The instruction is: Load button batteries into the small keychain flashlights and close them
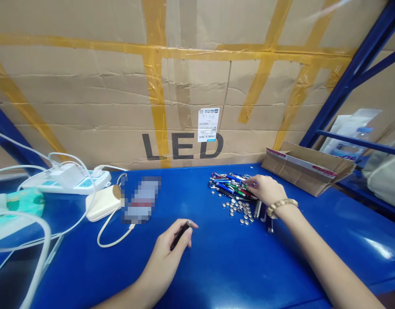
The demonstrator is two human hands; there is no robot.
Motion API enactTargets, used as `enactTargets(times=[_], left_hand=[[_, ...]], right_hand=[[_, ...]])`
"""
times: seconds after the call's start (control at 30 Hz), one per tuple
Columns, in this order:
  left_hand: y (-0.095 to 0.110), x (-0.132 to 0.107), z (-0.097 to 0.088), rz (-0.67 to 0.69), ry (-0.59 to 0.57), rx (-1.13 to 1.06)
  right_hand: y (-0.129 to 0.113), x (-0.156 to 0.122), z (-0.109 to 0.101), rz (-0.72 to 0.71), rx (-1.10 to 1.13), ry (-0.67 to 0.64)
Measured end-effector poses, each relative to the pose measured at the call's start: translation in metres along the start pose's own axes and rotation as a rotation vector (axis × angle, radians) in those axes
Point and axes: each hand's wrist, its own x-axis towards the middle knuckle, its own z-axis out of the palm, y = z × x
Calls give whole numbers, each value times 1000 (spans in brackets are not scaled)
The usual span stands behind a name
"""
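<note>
Holding a dark tube (180, 235) in my left hand (171, 243) — fingers curled around it, thumb along the side, one end poking out past the grip. It's above the near-middle part of the table (216, 270), closer to me than the pixelated phone-like slab (142, 201) and well apart from the pile.

Right hand (264, 189) is over at the pile of slim coloured tubes (229, 186), fingertips at its right edge. Can't tell if they're pinching a piece or just touching; the hand's own back hides it.

Handling, my read: the dark tube looks light and stiff, probably smooth-shelled, so a bit slippery if held loosely. Not fragile-looking. Best hold is mid-barrel, thumb opposing fingers, ends left free. Pile pieces look similar but lie crossed, with clip-like bits that could snag — take one by its barrel and lift, don't drag.

Silver discs (245, 211) lie just in front of the pile: small, hard, likely to skid. Edge pinch suits them. Open cardboard box (302, 171) sits beyond, to the right.
</note>
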Motion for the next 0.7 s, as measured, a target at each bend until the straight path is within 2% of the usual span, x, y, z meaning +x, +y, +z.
enactTargets(times=[0.43,0.7], left_hand=[[0,-1,0,-4,-17,-6],[-1,-2,-1,20,21,9]], right_hand=[[5,6,3,-4,21,-84],[9,9,7,6,64,-96]])
